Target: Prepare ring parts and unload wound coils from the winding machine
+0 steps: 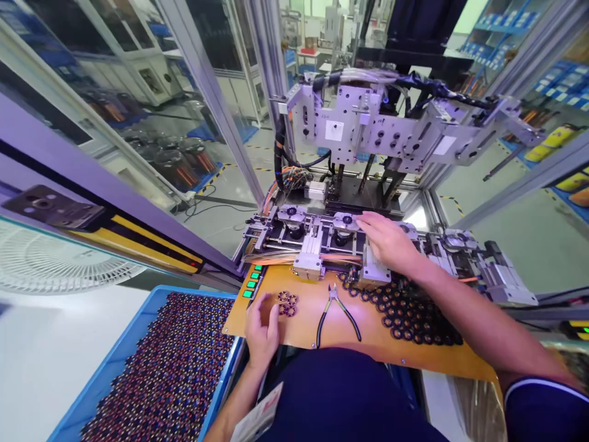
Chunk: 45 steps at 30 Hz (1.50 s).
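My left hand is at the left of the orange work surface, thumb and fingers curved but apart, with nothing visible between them. Beside its fingertips lies a small cluster of copper-wound ring cores. My right hand reaches over the fixture row, fingers stretched out and the thumb hidden. Its fingertips are at the edge of a metal holder, where a dark ring sits. A similar holder stands to the left with another dark ring. Diagonal cutters lie between my hands, handles spread toward me.
Many black rings are spread under my right forearm. At the lower left, a blue tray is full of wound rings. Green buttons line the board's left edge. A metal machine head hangs above the fixtures, between aluminium posts.
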Tool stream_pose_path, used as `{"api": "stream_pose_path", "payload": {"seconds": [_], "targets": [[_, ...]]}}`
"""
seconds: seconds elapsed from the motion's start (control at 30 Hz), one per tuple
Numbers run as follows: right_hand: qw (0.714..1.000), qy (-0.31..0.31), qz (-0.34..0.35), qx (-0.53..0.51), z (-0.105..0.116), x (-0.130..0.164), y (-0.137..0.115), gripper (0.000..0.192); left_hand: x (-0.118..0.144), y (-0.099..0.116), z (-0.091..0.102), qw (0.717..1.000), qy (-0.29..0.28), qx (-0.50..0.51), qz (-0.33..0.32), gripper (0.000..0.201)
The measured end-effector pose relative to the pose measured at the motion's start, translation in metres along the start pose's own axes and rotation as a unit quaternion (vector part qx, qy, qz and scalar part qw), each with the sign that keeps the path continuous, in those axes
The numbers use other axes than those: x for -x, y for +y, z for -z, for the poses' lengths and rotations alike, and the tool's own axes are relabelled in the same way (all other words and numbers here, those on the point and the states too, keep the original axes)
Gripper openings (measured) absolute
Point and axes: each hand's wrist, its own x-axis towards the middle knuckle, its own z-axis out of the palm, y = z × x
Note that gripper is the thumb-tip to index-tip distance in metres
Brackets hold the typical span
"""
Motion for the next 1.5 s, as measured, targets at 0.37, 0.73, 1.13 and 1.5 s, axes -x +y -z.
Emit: {"api": "stream_pose_path", "payload": {"seconds": [0.37, 0.73, 1.13, 1.5], "targets": [[0.980, 0.027, -0.187, -0.067, -0.029, 0.216, -0.095, 0.019, 0.005, 0.059, 0.028, 0.987, -0.152, 0.061, 0.000, 0.026], [0.950, 0.086, -0.244, -0.175, -0.024, 0.195, -0.131, 0.017, -0.002, 0.132, 0.003, 0.905, -0.399, 0.142, -0.037, 0.017], [0.781, 0.092, -0.218, -0.578, -0.013, 0.113, -0.160, 0.019, 0.000, 0.159, 0.011, 0.914, -0.344, 0.196, -0.088, 0.038], [0.972, 0.057, -0.094, -0.206, 0.040, 0.056, 0.009, 0.021, -0.006, 0.073, 0.024, 0.993, -0.091, 0.071, 0.009, 0.037]]}}
